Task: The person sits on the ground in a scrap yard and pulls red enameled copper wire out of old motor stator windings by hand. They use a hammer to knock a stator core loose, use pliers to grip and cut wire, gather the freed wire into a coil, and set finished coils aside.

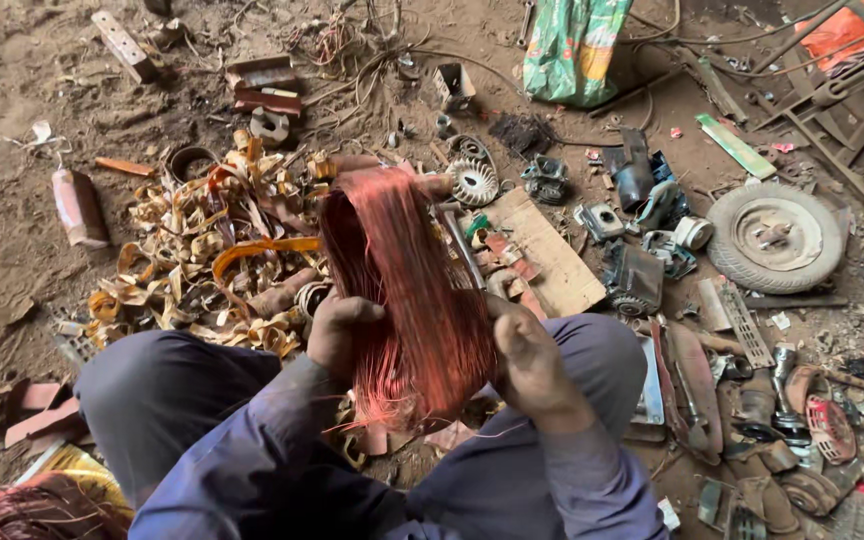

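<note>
Two hands hold one thick hank of copper wire (402, 290) at the middle of your view — your left hand (340, 335) is closed around its edge at 9 o'clock, your right hand (527, 365) curled against it at 3 o'clock. The hank stands nearly upright between your knees, fine reddish strands running lengthwise, glossy and springy, fraying into loose ends at 6 o'clock. You look to be gathering and straightening the bundle; the next move likely calls for a firm, even grip so strands don't splay. At 9 o'clock lies a heap of curled tan insulation strips (202, 265) — papery, ribbon-like. At 12 o'clock sits a toothed metal gear (473, 182); at 2 o'clock, a small tyred wheel (775, 237) on the dirt floor (12, 260).
</note>
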